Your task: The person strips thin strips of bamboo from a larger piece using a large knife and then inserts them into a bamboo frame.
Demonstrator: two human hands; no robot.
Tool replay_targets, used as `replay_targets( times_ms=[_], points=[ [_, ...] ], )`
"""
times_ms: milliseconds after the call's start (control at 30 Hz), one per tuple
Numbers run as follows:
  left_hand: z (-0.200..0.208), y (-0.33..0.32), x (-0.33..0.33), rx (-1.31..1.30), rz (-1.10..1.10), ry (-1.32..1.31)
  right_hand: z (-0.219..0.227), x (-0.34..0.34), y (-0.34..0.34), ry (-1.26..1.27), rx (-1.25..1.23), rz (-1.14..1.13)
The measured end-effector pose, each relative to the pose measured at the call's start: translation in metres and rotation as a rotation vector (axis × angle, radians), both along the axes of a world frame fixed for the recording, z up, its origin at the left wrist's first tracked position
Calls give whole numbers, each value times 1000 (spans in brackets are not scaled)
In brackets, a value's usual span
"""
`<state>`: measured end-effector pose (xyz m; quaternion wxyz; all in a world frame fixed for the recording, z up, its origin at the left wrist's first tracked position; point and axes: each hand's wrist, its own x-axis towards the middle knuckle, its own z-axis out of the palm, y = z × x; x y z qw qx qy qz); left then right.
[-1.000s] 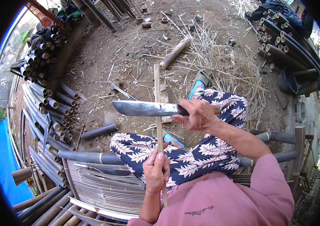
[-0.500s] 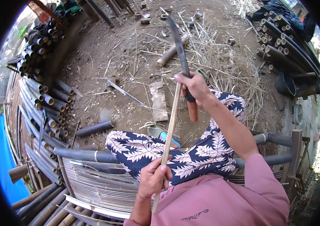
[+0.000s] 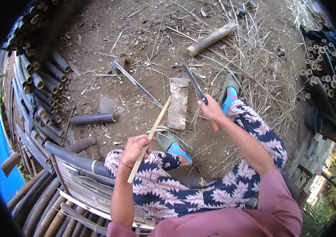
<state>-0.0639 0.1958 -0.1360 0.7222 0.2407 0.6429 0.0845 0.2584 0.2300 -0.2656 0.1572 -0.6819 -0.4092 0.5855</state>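
My left hand (image 3: 137, 148) is closed round a pale split bamboo strip (image 3: 156, 124). The strip slants up and to the right, its far end over the dirt floor. My right hand (image 3: 211, 110) grips a machete (image 3: 193, 82) by its handle, whose wooden butt shows below the palm. The dark blade points up and to the left, apart from the strip. Between the two hands, on the ground, lies a flat rough wooden block (image 3: 178, 103). My feet, in clogs and blue socks, rest either side of it.
Bamboo poles (image 3: 43, 94) are stacked at the left, and another stack (image 3: 328, 79) stands at the right. A cut bamboo length (image 3: 211, 38) lies beyond the block. Shavings (image 3: 267, 75) litter the ground at the right. A dark bamboo piece (image 3: 93, 119) lies at the left.
The machete has come away from the strip and dropped nearer the block. My left hand has moved forward and left with the strip. My head view has tilted further down.
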Motion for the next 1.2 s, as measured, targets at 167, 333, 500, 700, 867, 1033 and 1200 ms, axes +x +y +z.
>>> replay_targets(
  times_ms=[167,333,500,700,867,1033,1200],
  points=[
    [-48,49,16,-111,-16,33,-70,3,-9,-261,291,218],
    [-58,77,25,-180,-35,60,-115,-3,-1,-275,318,328],
    [-54,93,38,-199,-49,89,-131,-21,8,-299,260,377],
    [-48,108,44,-234,-61,113,-132,-33,3,-148,723,323],
    [-51,106,42,-247,-72,119,-143,-26,6,-331,135,470],
    [-50,105,41,-246,-61,122,-120,-34,8,-203,445,358],
    [-54,108,38,-231,-78,113,-146,-19,16,-369,144,501]
  ],
)
